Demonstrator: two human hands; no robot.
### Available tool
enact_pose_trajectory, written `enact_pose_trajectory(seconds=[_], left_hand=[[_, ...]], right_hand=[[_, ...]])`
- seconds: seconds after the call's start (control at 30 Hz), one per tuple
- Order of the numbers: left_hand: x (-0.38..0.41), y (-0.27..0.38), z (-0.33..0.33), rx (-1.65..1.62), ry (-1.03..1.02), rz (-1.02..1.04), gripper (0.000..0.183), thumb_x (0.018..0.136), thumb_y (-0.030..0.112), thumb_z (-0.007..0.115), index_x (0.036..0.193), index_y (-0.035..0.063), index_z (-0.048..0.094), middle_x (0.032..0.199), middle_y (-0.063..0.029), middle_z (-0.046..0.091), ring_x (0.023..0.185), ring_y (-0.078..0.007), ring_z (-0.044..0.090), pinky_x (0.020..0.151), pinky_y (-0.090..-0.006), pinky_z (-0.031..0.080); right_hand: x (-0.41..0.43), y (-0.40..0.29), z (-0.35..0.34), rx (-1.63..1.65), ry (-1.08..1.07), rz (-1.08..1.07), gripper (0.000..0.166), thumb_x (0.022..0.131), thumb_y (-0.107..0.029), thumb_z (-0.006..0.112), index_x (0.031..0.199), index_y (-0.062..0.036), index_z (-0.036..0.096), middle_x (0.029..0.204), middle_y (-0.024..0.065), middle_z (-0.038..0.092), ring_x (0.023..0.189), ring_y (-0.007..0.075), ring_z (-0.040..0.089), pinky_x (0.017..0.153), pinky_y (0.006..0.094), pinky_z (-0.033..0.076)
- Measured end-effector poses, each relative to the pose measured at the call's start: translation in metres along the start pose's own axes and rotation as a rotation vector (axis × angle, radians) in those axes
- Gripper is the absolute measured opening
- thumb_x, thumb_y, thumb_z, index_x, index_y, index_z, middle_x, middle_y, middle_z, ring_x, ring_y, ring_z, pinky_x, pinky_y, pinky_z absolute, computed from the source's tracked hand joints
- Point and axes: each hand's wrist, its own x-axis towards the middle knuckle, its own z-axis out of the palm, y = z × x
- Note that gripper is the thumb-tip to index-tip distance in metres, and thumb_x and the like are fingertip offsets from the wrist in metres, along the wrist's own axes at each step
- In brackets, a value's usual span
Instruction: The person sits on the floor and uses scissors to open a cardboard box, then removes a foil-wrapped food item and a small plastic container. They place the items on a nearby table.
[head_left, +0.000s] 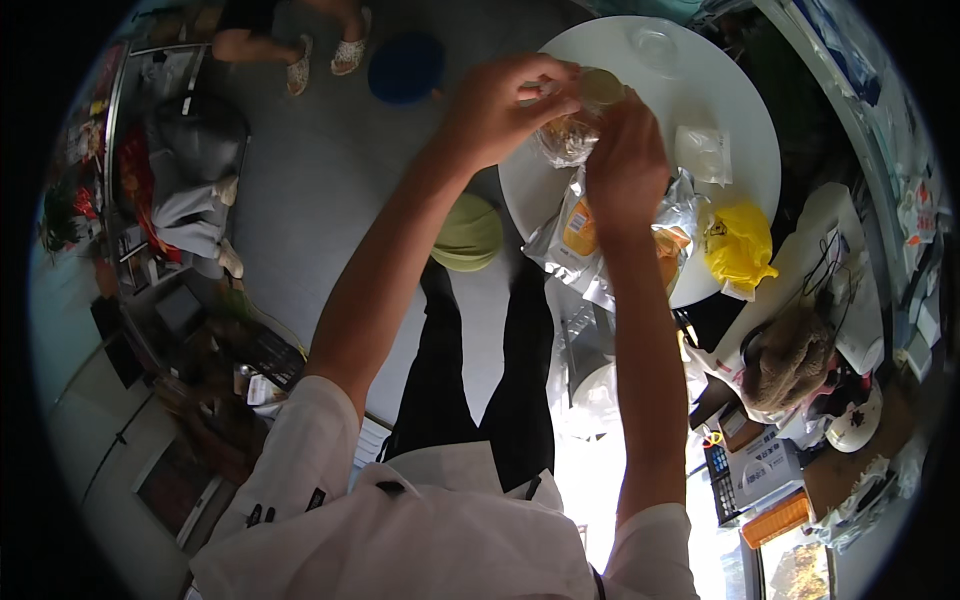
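Observation:
Both of my hands are raised over a round white table (739, 97). Between them is a small round, pale, see-through item (601, 86), perhaps a lid or tub. My right hand (628, 161) closes on its right side. My left hand (517, 101) has its thumb and fingers at its left edge, partly curled; its exact hold is unclear. Just under the hands lies a clear plastic bag with brownish contents (568, 141). Silver foil pouches with orange pictures (577, 229) lie nearer to me, partly hidden by my right forearm.
A clear round lid or bowl (655, 46), a clear packet (703, 155) and a yellow plastic bag (741, 247) are on the table. A green stool (469, 232) and a blue stool (406, 67) stand left of it. Two people's legs show at upper left. Cluttered shelving is at right.

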Motion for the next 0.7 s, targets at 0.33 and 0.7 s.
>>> enact_pose_trajectory(seconds=[0.33,0.7], left_hand=[[-0.029,-0.001,0.010,0.300,0.358,0.072,0.006,0.088,0.005,0.064,0.093,0.0019,0.065,0.096,-0.0073,0.069,0.090,-0.0132,0.065,0.073,-0.0274,0.051],[-0.046,0.021,-0.022,-0.257,0.082,-0.338,0.023,0.091,0.025,0.056,0.105,0.0067,0.055,0.086,-0.0115,0.063,0.073,-0.0248,0.064,0.068,-0.0352,0.051]], right_hand=[[0.017,-0.024,-0.027,0.330,-0.157,-0.014,0.040,0.075,-0.012,0.073,0.113,-0.0071,0.062,0.114,0.0123,0.064,0.104,0.0315,0.060,0.089,0.0409,0.049],[0.022,-0.029,-0.002,0.364,-0.345,-0.319,0.043,0.083,-0.036,0.072,0.116,-0.0094,0.061,0.117,0.0100,0.061,0.111,0.0326,0.052,0.095,0.0440,0.041]])
